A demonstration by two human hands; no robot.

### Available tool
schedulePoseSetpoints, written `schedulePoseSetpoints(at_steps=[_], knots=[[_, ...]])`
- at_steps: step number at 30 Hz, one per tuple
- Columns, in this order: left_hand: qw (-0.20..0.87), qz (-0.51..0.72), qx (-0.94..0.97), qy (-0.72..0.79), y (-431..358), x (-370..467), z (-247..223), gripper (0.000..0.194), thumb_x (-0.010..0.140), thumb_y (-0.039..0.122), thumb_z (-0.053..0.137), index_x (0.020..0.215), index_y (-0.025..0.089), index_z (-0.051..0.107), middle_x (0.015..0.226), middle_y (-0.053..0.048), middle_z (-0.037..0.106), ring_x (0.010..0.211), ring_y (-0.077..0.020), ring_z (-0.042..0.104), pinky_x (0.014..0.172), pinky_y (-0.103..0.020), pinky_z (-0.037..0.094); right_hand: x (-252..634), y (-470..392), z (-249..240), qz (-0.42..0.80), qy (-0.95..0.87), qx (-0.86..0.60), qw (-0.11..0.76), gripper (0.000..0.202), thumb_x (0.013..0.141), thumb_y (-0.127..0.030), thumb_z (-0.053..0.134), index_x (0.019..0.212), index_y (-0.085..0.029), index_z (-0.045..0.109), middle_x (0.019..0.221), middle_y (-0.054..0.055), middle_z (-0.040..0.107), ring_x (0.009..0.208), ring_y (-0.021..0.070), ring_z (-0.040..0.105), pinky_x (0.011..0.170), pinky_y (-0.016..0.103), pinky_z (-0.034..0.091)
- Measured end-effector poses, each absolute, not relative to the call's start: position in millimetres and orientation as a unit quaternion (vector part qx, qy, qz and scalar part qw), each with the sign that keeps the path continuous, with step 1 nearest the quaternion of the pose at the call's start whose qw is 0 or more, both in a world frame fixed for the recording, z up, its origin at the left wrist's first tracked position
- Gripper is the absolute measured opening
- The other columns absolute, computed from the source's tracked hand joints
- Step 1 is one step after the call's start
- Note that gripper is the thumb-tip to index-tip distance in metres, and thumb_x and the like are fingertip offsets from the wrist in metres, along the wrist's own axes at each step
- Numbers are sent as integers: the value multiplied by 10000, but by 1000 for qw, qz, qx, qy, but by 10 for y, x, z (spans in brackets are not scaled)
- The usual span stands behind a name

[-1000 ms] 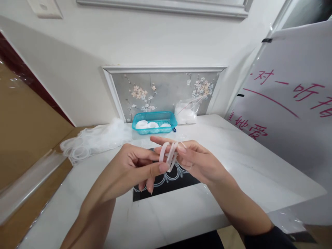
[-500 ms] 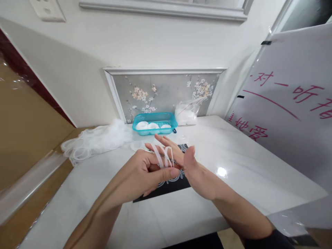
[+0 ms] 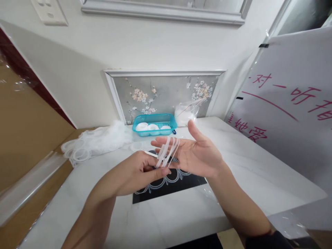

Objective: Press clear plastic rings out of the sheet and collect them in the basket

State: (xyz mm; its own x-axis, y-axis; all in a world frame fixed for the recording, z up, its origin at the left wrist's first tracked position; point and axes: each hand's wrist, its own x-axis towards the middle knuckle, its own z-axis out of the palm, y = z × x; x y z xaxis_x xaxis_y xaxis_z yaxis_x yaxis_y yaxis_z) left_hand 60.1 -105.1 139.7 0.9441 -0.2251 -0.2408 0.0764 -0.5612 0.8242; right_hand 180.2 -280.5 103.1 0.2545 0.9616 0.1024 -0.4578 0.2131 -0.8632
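Note:
White elastic bands (image 3: 168, 150) loop around the fingers of my right hand (image 3: 195, 154), whose palm faces up with the thumb spread. My left hand (image 3: 141, 171) is closed at the fingertips of my right hand, pinching the lower end of the bands. A thin black-and-white stick-like tool shows between the hands; its exact kind cannot be made out. Beneath the hands lies a black mat (image 3: 166, 188) with pale ring-shaped pieces (image 3: 172, 177) on it.
A teal basket (image 3: 155, 132) with white round pieces stands at the back. Right of it is a clear bag (image 3: 184, 116) of white material. White netting with rings (image 3: 101, 140) lies at the back left. A whiteboard (image 3: 285, 103) leans at the right.
My right hand has turned palm up, its thumb swinging up and outward, and the bands now spread across its fingers. My left hand has moved slightly left, uncovering more of the mat.

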Motion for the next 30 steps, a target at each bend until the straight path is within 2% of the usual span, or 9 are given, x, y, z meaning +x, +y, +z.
schedulePoseSetpoints(at_steps=[4,7,10,15,17,20,24,27,30], knots=[[380,-130,915,-15,-963,628,1376,346,867,475,606,743,153,605,524,62,254,459,-62,196,415,-214,127,1731,-2804,1002,454,-377,-399,702,547,880,-663,504,1148,-233,708,1334,80,605,1358,283,445,1064,456,428],[326,-52,943,39,-942,652,1386,339,866,430,599,1092,187,668,503,70,339,457,-75,272,429,-194,186,1652,-2794,996,345,-430,-467,691,277,885,-504,615,1002,-294,752,1209,35,676,1454,235,298,1152,474,317],[352,-40,931,87,-928,648,1431,601,843,382,619,1392,171,496,488,82,423,447,-83,320,431,-183,240,1596,-2781,1000,234,-487,-557,631,183,912,-438,611,928,-332,759,1061,12,719,1485,183,220,1225,492,122],[476,-58,877,28,-867,532,1530,783,897,388,582,1543,133,222,414,90,446,375,-71,294,403,-175,247,1561,-2741,988,152,-544,-622,542,200,933,-402,592,870,-299,752,1142,1,699,1460,185,289,1240,483,-16],[544,-70,835,-30,-851,481,1533,795,893,418,606,1543,150,235,398,95,431,343,-54,261,383,-169,226,1553,-2725,985,147,-553,-624,532,211,927,-395,600,823,-277,740,1161,5,691,1442,200,328,1242,495,47],[619,-64,780,-68,-870,452,1496,679,880,453,633,1466,182,423,379,104,365,315,-31,183,351,-167,163,1548,-2723,992,156,-565,-621,520,232,945,-380,566,849,-251,734,1323,16,612,1412,212,379,1232,501,137],[638,-50,766,-62,-934,462,1445,369,891,465,626,1109,180,711,363,88,305,310,-15,164,343,-165,98,1604,-2748,983,185,-556,-643,493,218,896,-358,640,1085,-289,722,1396,21,561,1461,241,286,1220,519,155],[616,-77,783,-37,-946,438,1446,327,849,470,669,833,150,738,399,69,318,320,-20,210,325,-166,118,1686,-2754,946,242,-534,-576,569,401,835,-315,710,1233,-323,663,1470,9,485,1457,255,292,1183,493,274],[556,-108,824,-18,-944,401,1479,325,830,468,681,803,148,736,443,65,310,365,-29,211,339,-172,137,1724,-2756,919,290,-515,-454,667,488,842,-236,677,1307,-366,604,1494,-10,457,1397,238,406,1149,478,338]])
